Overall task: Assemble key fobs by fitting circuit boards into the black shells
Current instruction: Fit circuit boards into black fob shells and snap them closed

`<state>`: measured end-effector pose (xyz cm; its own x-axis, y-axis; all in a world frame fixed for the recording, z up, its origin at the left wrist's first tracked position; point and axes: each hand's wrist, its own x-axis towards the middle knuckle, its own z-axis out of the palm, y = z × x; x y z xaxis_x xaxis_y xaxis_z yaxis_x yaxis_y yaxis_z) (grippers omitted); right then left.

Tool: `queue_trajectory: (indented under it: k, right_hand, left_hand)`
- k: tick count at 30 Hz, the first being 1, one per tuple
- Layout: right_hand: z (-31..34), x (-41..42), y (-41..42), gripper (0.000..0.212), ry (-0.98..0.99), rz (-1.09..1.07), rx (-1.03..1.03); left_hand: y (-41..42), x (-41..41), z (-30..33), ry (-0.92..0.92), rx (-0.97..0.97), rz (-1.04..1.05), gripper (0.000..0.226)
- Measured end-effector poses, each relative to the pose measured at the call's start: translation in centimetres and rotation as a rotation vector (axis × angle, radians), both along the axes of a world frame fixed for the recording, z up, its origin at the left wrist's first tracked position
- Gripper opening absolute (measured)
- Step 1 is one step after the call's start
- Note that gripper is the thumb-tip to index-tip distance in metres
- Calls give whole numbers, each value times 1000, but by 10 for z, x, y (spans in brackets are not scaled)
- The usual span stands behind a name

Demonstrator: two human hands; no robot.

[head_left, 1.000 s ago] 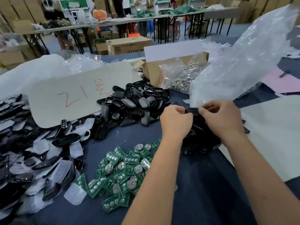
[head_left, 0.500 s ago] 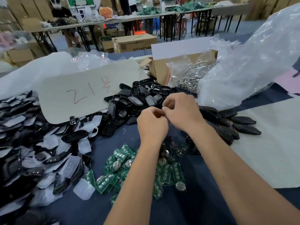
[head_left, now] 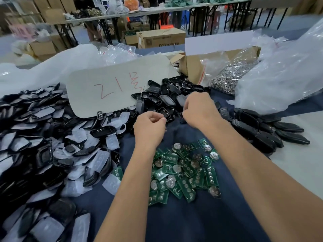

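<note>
Both hands hung apart, fingers curled: left hand (head_left: pixel 150 126) seemingly empty; right hand (head_left: pixel 199 109) over the black shells (head_left: pixel 162 100), grip unclear; circuit boards (head_left: pixel 181 170) lay below.

The desk (head_left: pixel 201 222) wears a dark navy cloth. Below the left grip (head_left: pixel 149 125) lie green circuit boards (head_left: pixel 181 172) dotted with silver discs. Beyond both grips sit glossy black shells (head_left: pixel 162 98); left of them, a pale card (head_left: pixel 111 89) bears red strokes. Far left, translucent white pads (head_left: pixel 78 135) mix with black pieces.
</note>
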<state>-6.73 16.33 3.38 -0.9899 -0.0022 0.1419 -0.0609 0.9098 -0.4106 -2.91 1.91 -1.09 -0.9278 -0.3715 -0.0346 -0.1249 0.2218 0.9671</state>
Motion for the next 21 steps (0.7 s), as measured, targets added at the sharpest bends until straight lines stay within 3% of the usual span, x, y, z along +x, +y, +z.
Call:
queue_trajectory:
  k: [3,5,7,8,10,12,13,18,21]
  right_hand:
    - [8,9,2,28,-11,70,-257]
    - [10,19,-6,18,-99,190,-521]
    - [6,26,-13,5,-115,259,-589]
    - [4,27,-14,13,-95,276,-515]
    - [3,29,-9,31,-131,292,-138]
    - [4,36,-6,45,-337,314,176]
    - [4,39,-7,48,-429,319,219]
    - [8,42,-17,38,-408,408,223]
    - [1,38,-19,21,-261,405,-61]
  left_hand:
    - [-3,7,6,47,159,-102,9]
    - [-7,12,10,77,323,-151,9]
    - [-17,17,11,94,326,-103,4]
    - [-24,19,9,88,296,-50,4]
    - [-40,22,5,74,285,64,5]
    - [-56,26,0,86,315,124,5]
    - [-61,28,-3,93,317,134,5]
    - [-63,32,-10,128,282,79,10]
    - [-61,29,-8,145,287,32,15]
